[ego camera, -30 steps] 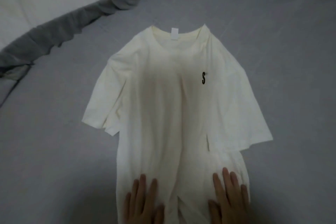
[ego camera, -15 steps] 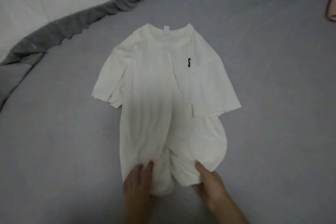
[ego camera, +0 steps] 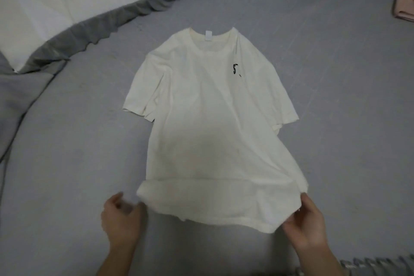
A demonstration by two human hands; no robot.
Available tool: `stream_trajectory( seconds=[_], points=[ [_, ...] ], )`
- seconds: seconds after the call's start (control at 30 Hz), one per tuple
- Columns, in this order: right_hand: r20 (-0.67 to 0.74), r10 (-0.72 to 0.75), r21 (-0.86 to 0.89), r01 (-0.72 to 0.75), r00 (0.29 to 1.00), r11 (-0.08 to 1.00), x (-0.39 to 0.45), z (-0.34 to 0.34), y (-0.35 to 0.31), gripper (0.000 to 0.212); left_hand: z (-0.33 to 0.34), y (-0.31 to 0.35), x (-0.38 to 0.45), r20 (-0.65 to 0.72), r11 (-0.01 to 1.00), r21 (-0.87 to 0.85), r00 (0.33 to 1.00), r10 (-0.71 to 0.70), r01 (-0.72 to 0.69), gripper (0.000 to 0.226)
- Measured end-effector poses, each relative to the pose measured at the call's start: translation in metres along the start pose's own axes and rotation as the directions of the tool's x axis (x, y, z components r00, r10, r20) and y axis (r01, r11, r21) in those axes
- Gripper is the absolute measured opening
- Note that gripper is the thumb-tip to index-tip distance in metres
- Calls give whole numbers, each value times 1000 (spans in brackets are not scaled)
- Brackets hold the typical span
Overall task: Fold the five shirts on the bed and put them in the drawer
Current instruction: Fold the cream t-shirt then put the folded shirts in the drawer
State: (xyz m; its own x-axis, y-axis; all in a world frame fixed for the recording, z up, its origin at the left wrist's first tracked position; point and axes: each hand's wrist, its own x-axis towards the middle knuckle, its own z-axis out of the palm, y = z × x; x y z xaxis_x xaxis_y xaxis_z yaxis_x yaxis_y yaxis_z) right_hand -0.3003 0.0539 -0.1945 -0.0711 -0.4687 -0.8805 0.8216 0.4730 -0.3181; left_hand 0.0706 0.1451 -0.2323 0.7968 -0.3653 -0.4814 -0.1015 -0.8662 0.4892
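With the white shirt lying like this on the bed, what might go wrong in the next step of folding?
1. The right hand pinches the hem of the shirt, but the left hand seems only to touch its corner; a pull may skew it.
2. The hem is turned under and wrinkled, so creases could get folded in.
3. The left sleeve is bunched against the body and may fold unevenly.

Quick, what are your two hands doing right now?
Left hand: fingers curled at the hem corner of the cream shirt; grip cannot be told.
Right hand: pinches the shirt's other hem corner.
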Motion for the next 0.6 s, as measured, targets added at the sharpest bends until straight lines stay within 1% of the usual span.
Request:
stream_trajectory(
  seconds=[0.03,0.07,0.1,0.13,0.17,0.2,0.27,0.3,0.33,0.37,0.4,0.47,0.5,0.53,0.6],
  points=[
    [-35,-2,-50,1,999,999,5,-4,7,39,7,-1,-6,74,980,-134,987,-140,149,50],
    [-57,-2,-109,-5,998,994,10,-7,12,36,14,0,-14,178,923,-266,956,-235,276,36],
    [-81,-2,-167,-11,997,986,15,-10,15,34,21,4,-22,309,833,-379,904,-296,402,22],
    [-95,3,-216,-23,995,976,18,-12,18,34,28,8,-31,412,755,-436,854,-317,491,21],
    [-106,9,-251,-35,994,967,20,-15,20,36,35,11,-38,482,717,-448,820,-309,534,28],
    [-106,23,-285,-52,994,957,20,-17,21,37,42,14,-43,528,715,-444,802,-279,541,34],
    [-96,75,-348,-105,992,932,16,-21,24,37,52,20,-54,558,753,-430,803,-211,497,34],
    [-93,83,-383,-113,992,917,15,-22,25,35,56,21,-57,550,754,-446,812,-195,483,27],
    [-91,79,-409,-110,993,906,14,-24,25,32,60,20,-57,529,733,-474,823,-206,488,20],
    [-86,73,-427,-103,994,898,13,-26,25,31,61,20,-57,495,702,-510,837,-232,497,15],
    [-72,76,-436,-100,994,895,11,-28,25,32,60,18,-55,457,658,-554,847,-270,509,17],
    [-40,107,-424,-114,993,899,2,-32,26,31,51,14,-51,426,527,-651,838,-341,546,27],
    [-36,133,-423,-136,990,896,-2,-35,28,31,43,9,-50,435,475,-679,828,-354,560,27],
    [-42,173,-439,-174,984,882,-7,-38,31,32,35,-1,-50,455,445,-690,820,-347,571,23],
    [-58,278,-491,-270,959,828,-15,-47,42,36,16,-21,-55,477,436,-697,822,-310,569,20]
  ],
)
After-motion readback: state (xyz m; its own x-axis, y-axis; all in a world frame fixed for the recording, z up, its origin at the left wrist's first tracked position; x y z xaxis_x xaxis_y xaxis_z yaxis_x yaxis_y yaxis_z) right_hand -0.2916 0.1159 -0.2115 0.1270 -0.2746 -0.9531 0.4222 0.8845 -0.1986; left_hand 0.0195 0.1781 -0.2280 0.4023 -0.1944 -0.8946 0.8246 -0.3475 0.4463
